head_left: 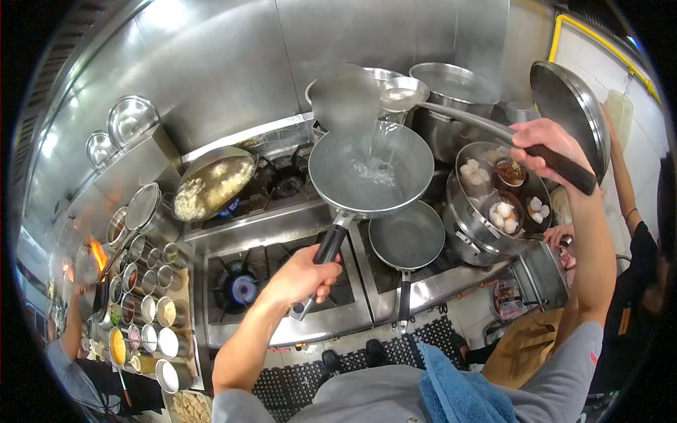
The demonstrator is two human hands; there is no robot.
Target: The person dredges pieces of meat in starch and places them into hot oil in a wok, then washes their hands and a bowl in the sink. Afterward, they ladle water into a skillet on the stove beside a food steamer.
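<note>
My left hand (310, 271) is wrapped round the black handle of a deep grey wok (331, 176), tilted over the back burners. Clear liquid is in the wok and more seems to stream in from above, though a blurred round patch hides the source. My right hand (546, 148) grips the dark handle of a long ladle (403, 93), whose bowl holds liquid beside the rear pots. Below the wok, a grey frying pan (407, 236) rests on the front right burner. A wide pot (483, 243) to its right holds bowls of white round food.
A tilted pan of bubbling food (217, 182) sits back left, by a lit front burner (244, 289). Metal containers (148, 299) crowd the left counter. At right, a co-worker's hand (559, 235) is by the wide pot, under a raised lid (564, 106). Another person works beside flames at far left.
</note>
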